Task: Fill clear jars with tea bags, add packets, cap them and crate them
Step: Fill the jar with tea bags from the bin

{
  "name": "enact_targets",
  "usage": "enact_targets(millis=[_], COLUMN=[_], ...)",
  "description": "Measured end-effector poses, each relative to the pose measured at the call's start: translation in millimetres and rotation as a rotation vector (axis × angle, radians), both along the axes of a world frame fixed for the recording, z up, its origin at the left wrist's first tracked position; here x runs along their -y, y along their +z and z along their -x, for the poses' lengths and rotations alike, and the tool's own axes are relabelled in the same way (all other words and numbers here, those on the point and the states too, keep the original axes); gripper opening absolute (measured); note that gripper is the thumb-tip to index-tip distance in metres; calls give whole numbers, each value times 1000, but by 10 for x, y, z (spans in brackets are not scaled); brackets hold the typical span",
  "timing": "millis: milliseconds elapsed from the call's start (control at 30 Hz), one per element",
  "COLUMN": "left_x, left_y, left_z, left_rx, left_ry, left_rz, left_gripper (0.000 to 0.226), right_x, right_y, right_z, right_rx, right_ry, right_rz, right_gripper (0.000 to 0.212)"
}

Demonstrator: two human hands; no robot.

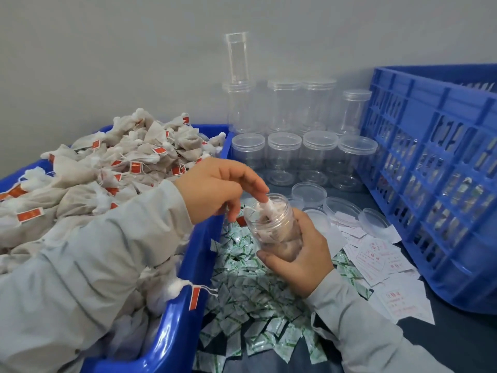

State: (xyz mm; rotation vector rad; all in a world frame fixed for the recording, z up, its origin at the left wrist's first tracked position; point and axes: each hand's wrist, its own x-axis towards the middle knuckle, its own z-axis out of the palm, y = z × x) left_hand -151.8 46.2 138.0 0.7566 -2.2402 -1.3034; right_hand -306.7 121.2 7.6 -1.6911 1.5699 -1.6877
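Pale grey fabric sleeves fill the near foreground, both cut off by the lower frame edge. Between them, green-printed foil packets lie in a loose, crinkled heap on the dark table, beside white paper slips stamped in red; the print is too small to read.

Right hand: fingers and thumb curled round the lower body of a clear plastic jar, held tilted, threaded mouth toward the left hand. Part-filled with soft whitish tea bags; the palm hides its base.

Left hand: positioned over the jar mouth, fingertips pinching the gathered top of a tea bag that stands in the opening. The exact finger contact is hard to make out.

Left of the hands, a glossy blue bin is heaped with crumpled gauze tea bags, each with string and red tag. The frame cuts off its left side.

Farther back, loose round transparent lids lie flat on the table. Behind them stand capped empty jars in rows against the grey wall, one narrow clear cylinder stacked on top. At right, a blue slotted crate is partly cut off; shiny contents show through its slots, indistinct.
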Motion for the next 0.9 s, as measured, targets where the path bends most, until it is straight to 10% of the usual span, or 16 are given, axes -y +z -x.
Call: enact_targets(millis=[367, 900], left_x=[-138, 3], left_y=[-22, -111], left_z=[68, 52], left_rx=[416, 379], left_ry=[-250, 142], left_rz=[-71, 605], left_gripper=[50, 11], right_x=[-68, 115], right_y=[18, 26], right_z=[11, 228], right_rx=[-102, 94], right_ry=[-43, -14], right_rz=[-10, -163], right_gripper=[73, 31])
